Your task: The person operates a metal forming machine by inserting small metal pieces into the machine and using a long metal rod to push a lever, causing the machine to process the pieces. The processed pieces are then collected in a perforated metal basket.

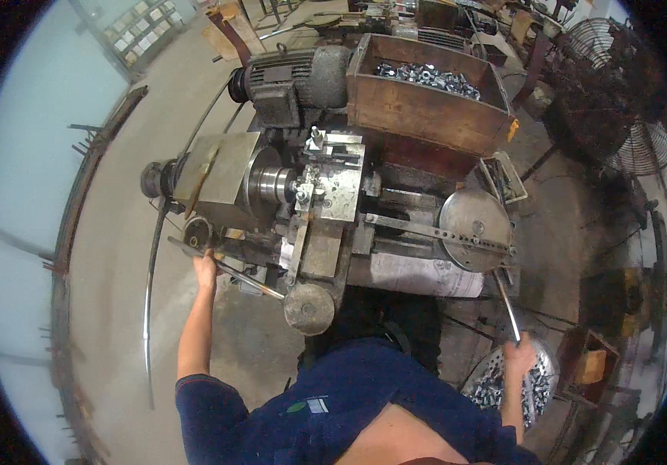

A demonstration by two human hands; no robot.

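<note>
A small lathe stands before me, its round spindle nose (275,186) facing the tool slide (341,194) with its clamped tool posts. At the left, my left hand (205,270) is closed round a long metal lever (250,280), which runs to a round disc (309,309) at the front of the slide. My right hand (519,356) grips the lower end of a metal handle (507,304) that slopes down from a large steel disc (476,230). A perforated flat bar (419,228) links this disc to the slide. Any workpiece at the spindle is too small to make out.
Behind the slide stands a wooden box (426,108) of small metal parts, beside a greasy motor (295,81). A basin (548,372) of similar parts sits below my right hand. Large fans (636,147) stand at the right. A long rod (150,310) hangs at the left.
</note>
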